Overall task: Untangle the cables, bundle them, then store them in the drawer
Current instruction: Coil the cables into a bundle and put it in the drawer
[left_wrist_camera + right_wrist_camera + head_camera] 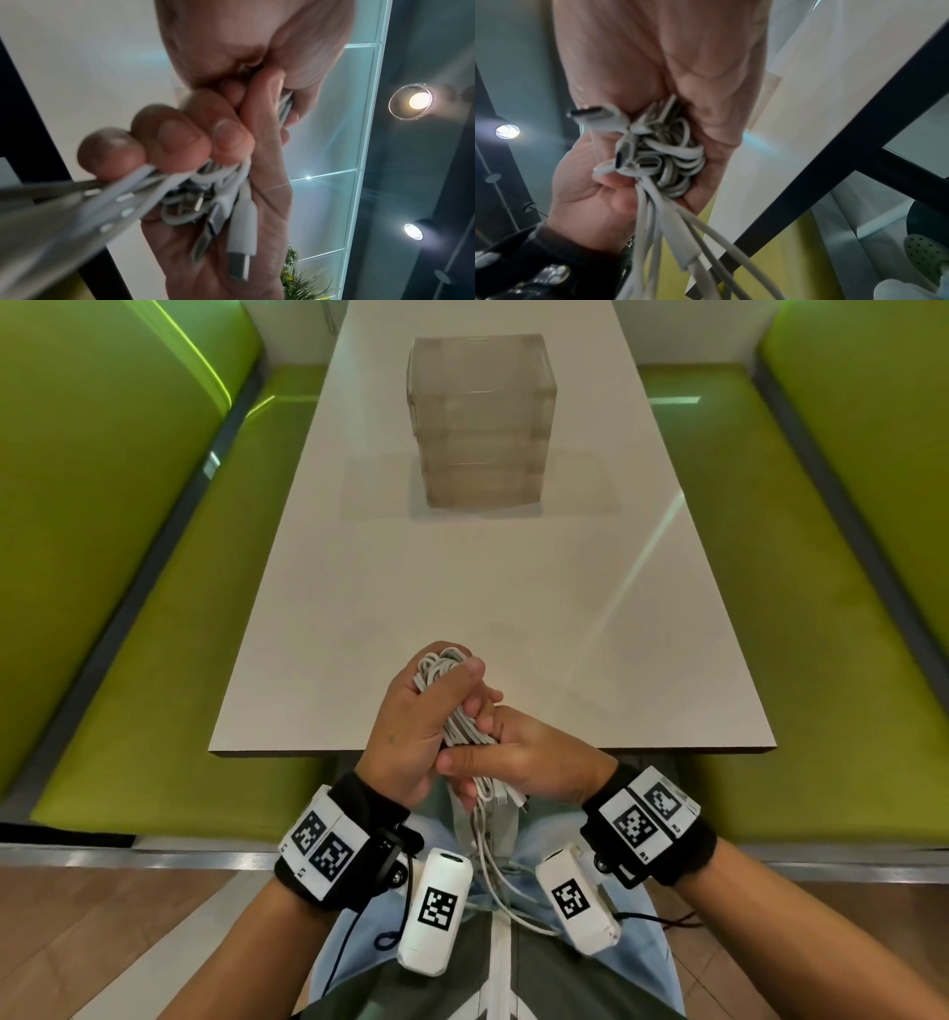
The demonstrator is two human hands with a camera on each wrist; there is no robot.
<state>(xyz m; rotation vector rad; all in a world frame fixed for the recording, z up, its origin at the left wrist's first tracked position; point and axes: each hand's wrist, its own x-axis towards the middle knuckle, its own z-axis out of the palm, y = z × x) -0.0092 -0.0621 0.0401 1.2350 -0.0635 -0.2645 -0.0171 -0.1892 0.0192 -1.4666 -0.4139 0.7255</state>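
Cables gathered in both hands, drawer step still to come
The left hand point(411, 726) grips the looped cables point(464, 731); beside it the right hand point(529, 757) pinches their lower end, loose tails hanging below both; bundling looks part done, and the drawers point(482, 423) stand shut well beyond the hands

No legible text, brand, number or sign appears in any view. The only printed marks are black-and-white square code patterns on the wrist units point(328, 845) behind the fingers point(464, 672) (machine codes, not readable characters); tiny marks beside them are too small to read.
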